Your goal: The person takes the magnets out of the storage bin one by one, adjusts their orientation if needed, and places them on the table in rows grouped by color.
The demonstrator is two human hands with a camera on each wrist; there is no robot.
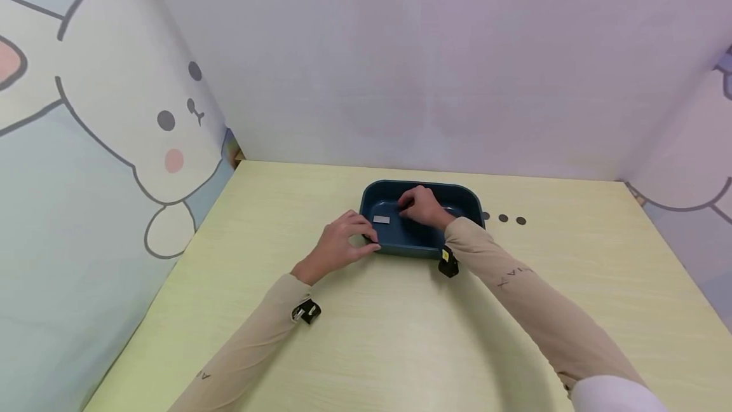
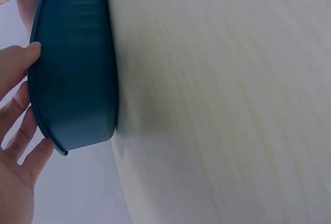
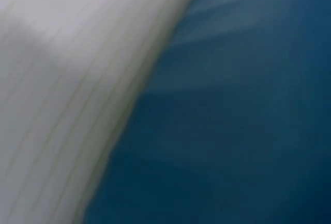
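Observation:
A dark blue plastic basin (image 1: 408, 250) stands on the table. My left hand (image 1: 342, 243) holds its front left corner, with the thumb at the front rim and the fingers at the left side. The left wrist view shows the fingertips of the left hand (image 2: 18, 125) against the basin's rim (image 2: 72, 79). Over the basin's interior, my right hand (image 1: 424, 207) has bent fingers pointing left; whether they pinch anything is too small to tell. A small pale rectangular piece (image 1: 381, 219) lies inside at the left. The right wrist view is blurred and shows only the basin's wall (image 3: 222, 110) and the table.
Small dark round discs lie in a row right of the basin, among them a middle disc (image 1: 503, 218) and an outer disc (image 1: 521, 220). A pale wall covering (image 1: 412, 81) rises behind the wooden table (image 1: 389, 336). Side panels with cartoon drawings flank it.

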